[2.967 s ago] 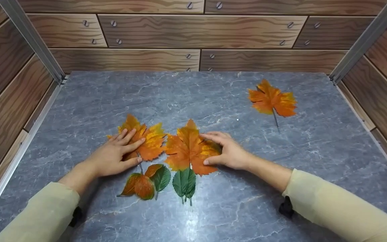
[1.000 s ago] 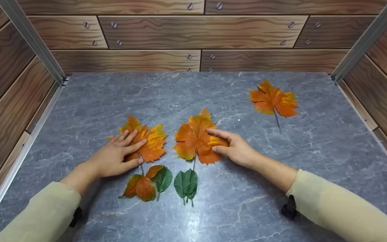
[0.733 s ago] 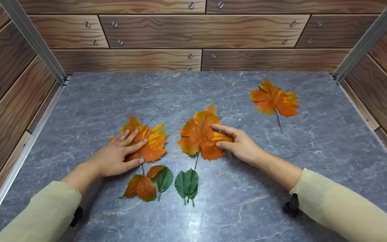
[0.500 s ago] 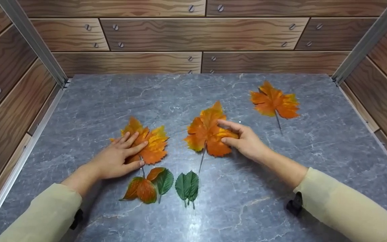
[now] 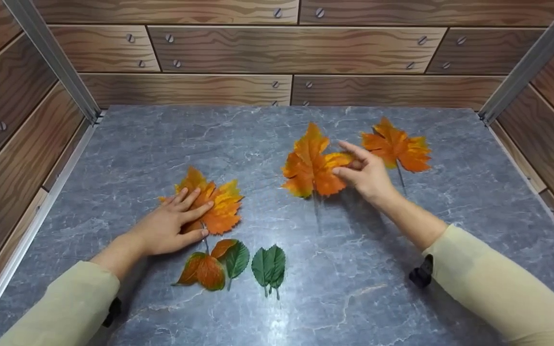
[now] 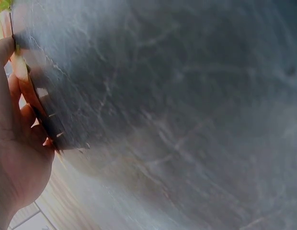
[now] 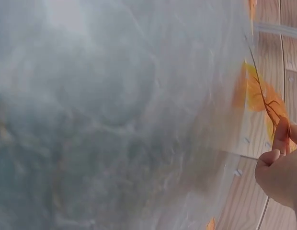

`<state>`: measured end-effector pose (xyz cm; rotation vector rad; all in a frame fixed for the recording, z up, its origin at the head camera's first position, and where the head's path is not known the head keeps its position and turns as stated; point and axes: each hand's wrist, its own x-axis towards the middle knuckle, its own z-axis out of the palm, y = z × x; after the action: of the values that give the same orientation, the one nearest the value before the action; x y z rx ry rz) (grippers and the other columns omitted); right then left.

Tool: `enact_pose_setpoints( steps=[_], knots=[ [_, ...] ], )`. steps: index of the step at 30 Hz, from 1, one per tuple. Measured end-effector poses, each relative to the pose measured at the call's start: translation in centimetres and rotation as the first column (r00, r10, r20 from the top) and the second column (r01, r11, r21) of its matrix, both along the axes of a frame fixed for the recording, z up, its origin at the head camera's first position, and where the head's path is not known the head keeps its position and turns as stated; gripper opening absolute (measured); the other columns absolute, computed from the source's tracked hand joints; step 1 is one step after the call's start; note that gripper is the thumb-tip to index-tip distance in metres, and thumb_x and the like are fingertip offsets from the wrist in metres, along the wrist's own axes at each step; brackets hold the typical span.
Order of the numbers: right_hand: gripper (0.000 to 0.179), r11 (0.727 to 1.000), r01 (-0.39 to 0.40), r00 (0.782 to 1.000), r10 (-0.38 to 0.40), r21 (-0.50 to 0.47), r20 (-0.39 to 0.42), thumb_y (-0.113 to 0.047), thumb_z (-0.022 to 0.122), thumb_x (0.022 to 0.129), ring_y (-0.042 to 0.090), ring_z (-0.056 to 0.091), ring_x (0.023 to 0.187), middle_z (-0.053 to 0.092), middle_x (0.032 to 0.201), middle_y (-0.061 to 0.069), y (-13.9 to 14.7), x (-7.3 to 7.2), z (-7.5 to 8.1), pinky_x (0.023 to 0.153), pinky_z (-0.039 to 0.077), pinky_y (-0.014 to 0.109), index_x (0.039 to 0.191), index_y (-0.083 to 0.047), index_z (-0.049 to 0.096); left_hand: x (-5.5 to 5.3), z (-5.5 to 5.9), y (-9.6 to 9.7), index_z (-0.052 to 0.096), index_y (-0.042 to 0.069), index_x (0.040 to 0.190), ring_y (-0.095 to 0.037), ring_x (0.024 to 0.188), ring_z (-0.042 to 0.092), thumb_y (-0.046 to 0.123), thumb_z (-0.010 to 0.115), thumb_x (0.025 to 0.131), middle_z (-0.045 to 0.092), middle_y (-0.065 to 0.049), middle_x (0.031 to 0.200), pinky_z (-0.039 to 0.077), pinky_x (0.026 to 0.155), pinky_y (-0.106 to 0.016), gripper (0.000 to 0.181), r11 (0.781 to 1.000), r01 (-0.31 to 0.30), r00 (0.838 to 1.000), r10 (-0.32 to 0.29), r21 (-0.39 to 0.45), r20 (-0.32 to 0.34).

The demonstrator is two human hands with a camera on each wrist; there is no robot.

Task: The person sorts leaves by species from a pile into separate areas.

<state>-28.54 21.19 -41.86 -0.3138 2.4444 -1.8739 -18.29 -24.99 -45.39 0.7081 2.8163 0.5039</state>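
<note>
My left hand (image 5: 166, 226) lies with spread fingers on an orange maple leaf (image 5: 225, 206) left of centre. Its left wrist view has the hand (image 6: 24, 167) at the left edge, with the leaf seen nearly edge-on beneath the fingers. Thumb and fingers of my right hand (image 5: 368, 175) pinch the right side of another maple leaf (image 5: 308, 166), held above the table, its thin stem hanging down. In the right wrist view that leaf (image 7: 256, 91) shows beyond the hand (image 7: 282, 175). A third maple leaf (image 5: 397, 146) lies just behind the right hand, at the back right.
Small red-and-green leaves (image 5: 209, 271) lie below the left maple leaf, close to its stem. To their right sits a little bunch of dark green leaves (image 5: 268, 266). Wood-patterned walls (image 5: 219, 50) enclose the grey marbled table (image 5: 200, 139) at back and sides.
My right hand has carried its maple leaf up off the green leaves, away to the back right, near the third maple leaf. My left hand has stayed on its leaf.
</note>
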Motion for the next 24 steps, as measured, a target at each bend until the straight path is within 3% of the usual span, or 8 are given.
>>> enact_pose_setpoints(
  steps=[2,5,11,24],
  knots=[
    [0.063,1.0,0.022,1.0,-0.022,0.0,0.0,0.003,0.077,0.096,0.009,0.073,0.082,0.078,0.102,0.014,0.2,-0.5,0.1,0.07,0.06,0.021,0.155,-0.005,0.055,0.1,-0.1,0.0,0.037,0.027,0.166,-0.043,0.161,0.008,0.062,0.053,0.106,0.012,-0.012,0.176,0.013,0.126,-0.065,0.072,1.0,0.001,1.0,-0.001,0.004,-0.002],
    [0.055,0.998,0.053,0.999,-0.052,0.03,-0.005,0.001,0.075,0.098,0.008,0.072,0.081,0.079,0.101,0.012,0.5,-1.2,0.1,0.069,0.059,0.021,0.151,-0.005,0.06,0.1,-0.2,-0.1,0.038,0.027,0.166,-0.043,0.161,0.008,0.061,0.054,0.106,0.012,-0.012,0.176,0.013,0.126,-0.065,0.071,1.0,0.002,1.0,-0.002,0.006,-0.007],
    [0.041,0.995,0.084,0.996,-0.086,0.056,0.026,-0.004,0.07,0.103,0.006,0.07,0.094,0.069,0.133,0.023,0.9,-2.3,-0.1,0.081,0.059,0.02,0.144,0.0,0.065,0.3,-0.3,-0.1,0.038,0.027,0.166,-0.042,0.161,0.008,0.061,0.054,0.106,0.012,-0.012,0.176,0.012,0.127,-0.064,0.071,1.0,-0.001,1.0,0.001,0.008,-0.002],
    [0.047,0.984,0.117,0.99,-0.126,0.133,0.057,-0.005,0.065,0.106,0.011,0.064,0.105,0.059,0.148,0.02,2.4,-4.8,-0.5,0.083,0.056,0.018,0.152,-0.003,0.058,0.0,0.0,0.0,0.037,0.027,0.166,-0.043,0.161,0.007,0.061,0.054,0.106,0.012,-0.012,0.176,0.013,0.127,-0.064,0.071,1.0,0.002,1.0,-0.002,-0.007,-0.015]
  ],
)
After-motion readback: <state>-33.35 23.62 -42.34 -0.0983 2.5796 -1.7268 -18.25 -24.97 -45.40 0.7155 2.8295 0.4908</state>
